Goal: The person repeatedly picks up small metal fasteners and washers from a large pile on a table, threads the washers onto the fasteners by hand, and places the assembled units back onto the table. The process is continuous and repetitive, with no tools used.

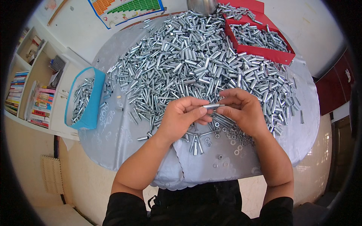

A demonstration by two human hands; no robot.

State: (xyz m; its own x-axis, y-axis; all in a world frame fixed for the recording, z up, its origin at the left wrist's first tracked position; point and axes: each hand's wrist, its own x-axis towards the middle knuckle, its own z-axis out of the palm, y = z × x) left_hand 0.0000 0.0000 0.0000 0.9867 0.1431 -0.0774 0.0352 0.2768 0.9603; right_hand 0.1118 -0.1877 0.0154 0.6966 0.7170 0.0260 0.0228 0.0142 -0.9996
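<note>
Between my two hands, over the near edge of a big heap, lies a shiny metal sleeve anchor, roughly level. My left hand pinches its left end between thumb and fingers. At its other end, the thumb and fingers of my right hand are closed on it. The heap of loose metal sleeves and bolts spreads beyond both hands. Below them lie several bolts, washers and nuts. My fingers partly cover the anchor's ends.
A blue fabric bin holding metal parts stands at the left. At the far right sits an open red box filled with more parts, beside a metal pot. A grey patterned cloth covers the round table. Bookshelves stand left.
</note>
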